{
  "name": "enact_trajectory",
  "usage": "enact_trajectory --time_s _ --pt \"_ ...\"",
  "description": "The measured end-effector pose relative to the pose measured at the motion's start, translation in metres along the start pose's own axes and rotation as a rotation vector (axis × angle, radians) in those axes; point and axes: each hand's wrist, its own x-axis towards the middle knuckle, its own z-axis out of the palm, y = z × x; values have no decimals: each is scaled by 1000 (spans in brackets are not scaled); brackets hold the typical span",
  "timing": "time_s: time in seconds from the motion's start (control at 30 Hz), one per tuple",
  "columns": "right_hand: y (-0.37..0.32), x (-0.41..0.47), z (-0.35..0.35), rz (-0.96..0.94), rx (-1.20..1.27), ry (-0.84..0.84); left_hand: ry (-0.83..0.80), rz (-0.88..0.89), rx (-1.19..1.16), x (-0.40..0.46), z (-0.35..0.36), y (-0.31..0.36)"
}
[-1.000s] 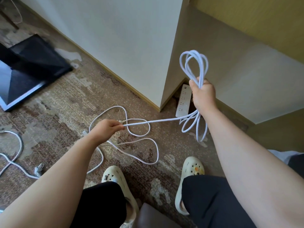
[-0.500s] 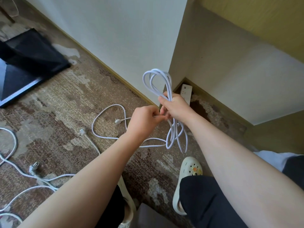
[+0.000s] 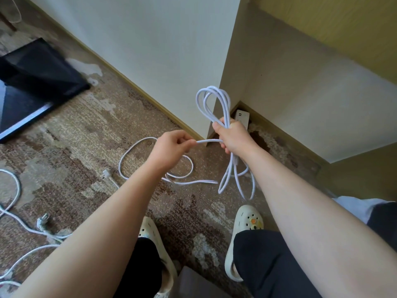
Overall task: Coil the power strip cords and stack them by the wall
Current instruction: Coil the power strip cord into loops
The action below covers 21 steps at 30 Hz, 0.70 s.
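Here the right hand [image 3: 233, 137] is clenched around the middle of a white coil [image 3: 217, 106], whose loops rise above the fist and hang below it toward the carpet [image 3: 90, 134]. The left hand [image 3: 171, 147] pinches the free cord [image 3: 206, 141] between thumb and fingertips just beside the right fist; the short span between the hands looks nearly straight. The remaining slack [image 3: 154, 160] lies in loose curves on the carpet and appears to end at a plug [image 3: 106, 174]. A power strip [image 3: 242, 118] sits in the corner at the foot of the wall [image 3: 150, 50], partly hidden behind the right hand (whether this cord belongs to it cannot be told).

Likely step: drawing in the next loop; the coil seems well begun, with some cord left to gather. Risks from here: the crossing curves on the floor could tighten into a knot if pulled quickly; the plug may snag on the carpet pile; and the hanging loops, uneven in length, could slip from the fist if it loosens while accepting a new turn. Other cords [image 3: 15, 211] lie well apart at the left, uncoiled.
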Motion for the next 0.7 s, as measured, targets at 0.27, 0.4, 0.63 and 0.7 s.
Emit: enact_trajectory --time_s 0.27,0.4,0.63,0.7 --pt "0 -7 7 -50 -34 -201 104 52 46 5 -2 5" --pt "1 -7 12 -32 8 -247 88 46 102 5 4 5" --pt "6 4 -6 -32 -93 -159 13 -22 168 5 -37 -9" --pt "7 6 -8 -57 -191 -184 60 -34 236 5 -50 -13"
